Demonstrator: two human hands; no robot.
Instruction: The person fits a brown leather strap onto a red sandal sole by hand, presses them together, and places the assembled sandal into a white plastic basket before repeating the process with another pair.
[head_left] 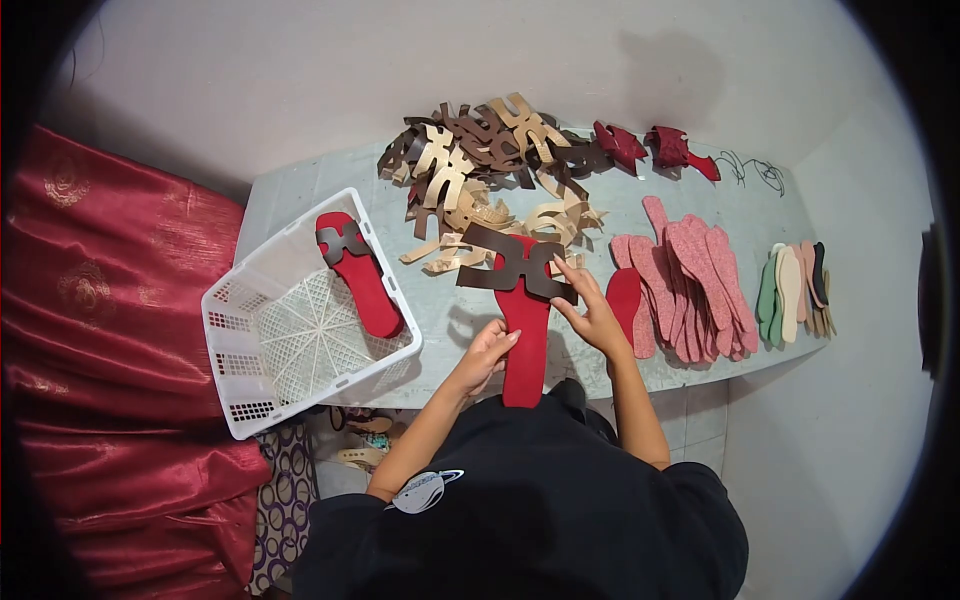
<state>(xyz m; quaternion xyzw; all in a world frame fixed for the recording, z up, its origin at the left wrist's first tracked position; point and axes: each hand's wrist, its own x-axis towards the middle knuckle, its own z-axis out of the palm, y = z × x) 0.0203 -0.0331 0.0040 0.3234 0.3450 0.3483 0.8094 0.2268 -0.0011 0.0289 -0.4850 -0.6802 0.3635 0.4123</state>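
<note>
A red insole [525, 350] is held upright in front of me, with a dark brown cut-out strap [520, 268] lying across its upper part. My left hand [487, 357] pinches the left edge of the insole near its middle. On the right, my right hand [592, 310] holds the right end of the strap, its thumb below and its fingers above. Just right of that hand, another red insole [624, 298] lies on the table. Behind the strap is a heap of brown, tan and gold strap pieces [485, 140].
A white plastic basket [232, 395] at the left holds a red insole with a dark strap [368, 290]. Pink insoles [700, 280] and green, cream and black ones [790, 290] lie right on the table [330, 175]. Dark red pieces [665, 147] sit behind. Red cloth [120, 350] hangs left.
</note>
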